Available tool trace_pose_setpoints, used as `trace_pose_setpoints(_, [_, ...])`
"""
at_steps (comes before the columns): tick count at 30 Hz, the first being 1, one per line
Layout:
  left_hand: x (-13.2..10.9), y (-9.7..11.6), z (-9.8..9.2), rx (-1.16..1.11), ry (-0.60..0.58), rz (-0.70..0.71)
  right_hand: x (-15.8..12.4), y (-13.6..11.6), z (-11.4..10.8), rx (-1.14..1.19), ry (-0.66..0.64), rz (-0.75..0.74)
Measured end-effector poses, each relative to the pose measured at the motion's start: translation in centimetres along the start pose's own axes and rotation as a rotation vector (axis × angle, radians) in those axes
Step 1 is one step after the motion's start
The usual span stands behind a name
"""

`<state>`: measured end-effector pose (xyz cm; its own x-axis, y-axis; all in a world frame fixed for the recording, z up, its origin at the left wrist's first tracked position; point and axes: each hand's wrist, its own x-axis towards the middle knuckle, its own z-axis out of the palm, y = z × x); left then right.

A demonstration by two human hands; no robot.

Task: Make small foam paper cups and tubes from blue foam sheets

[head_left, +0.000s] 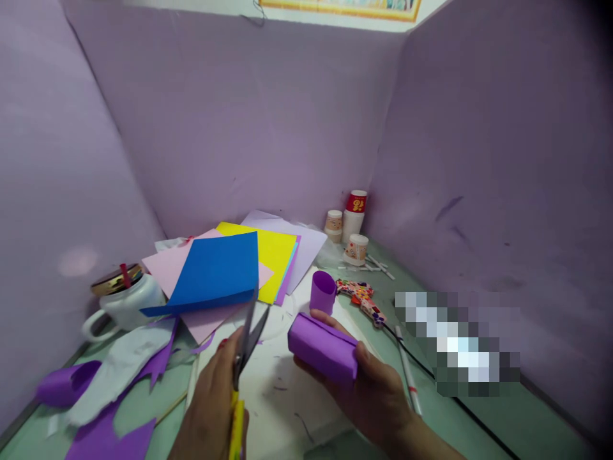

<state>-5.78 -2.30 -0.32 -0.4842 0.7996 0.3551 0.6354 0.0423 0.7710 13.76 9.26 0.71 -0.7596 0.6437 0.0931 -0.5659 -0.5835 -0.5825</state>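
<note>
My left hand point(208, 396) is wrapped around a pair of scissors point(236, 418) with yellow handles. Their blades point up and away from me and stand slightly apart, with nothing between them. In my right hand point(378, 399) is a folded purple paper box point(320, 348), long and angular, tilted over the table, with a seam along its top. The thumb presses its near end and the fingers support it from behind and below. Just beyond it, a purple paper tube point(322, 294) stands upright. A white sheet point(271, 399) with small dark scraps lies beneath both hands.
Blue paper point(215, 271) and yellow paper point(265, 246) lie in a pile behind. Left are a white mug point(131, 303), a white cloth point(124, 367) and purple offcuts point(100, 428). Right are a patterned glue gun point(368, 300) with a black cord, a white stick point(407, 370) and paper cups point(354, 223).
</note>
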Motion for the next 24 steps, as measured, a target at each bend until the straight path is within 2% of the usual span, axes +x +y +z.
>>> trace_pose_setpoints(4, [-1.4, 0.8, 1.4, 0.230, -0.027, 0.092, -0.5, 0.0, 0.4, -0.071, 0.066, -0.009])
trace_pose_setpoints(8, [-2.0, 1.5, 2.1, 0.346, -0.020, 0.167, -1.0, 0.0, 1.2, -0.114, 0.103, -0.034])
trace_pose_setpoints(14, [-2.7, 1.4, 2.7, 0.349, -0.006, 0.263, -1.2, 0.5, 1.6, -0.094, 0.050, -0.007])
trace_pose_setpoints(21, [-2.8, 1.1, 2.9, 0.320, -0.060, 0.252, -1.3, 1.4, 1.8, -0.079, 0.065, -0.019])
trace_pose_setpoints(24, [-2.7, 1.1, 2.7, 0.298, -0.092, 0.226, -1.1, 1.8, 2.2, -0.109, 0.070, -0.093])
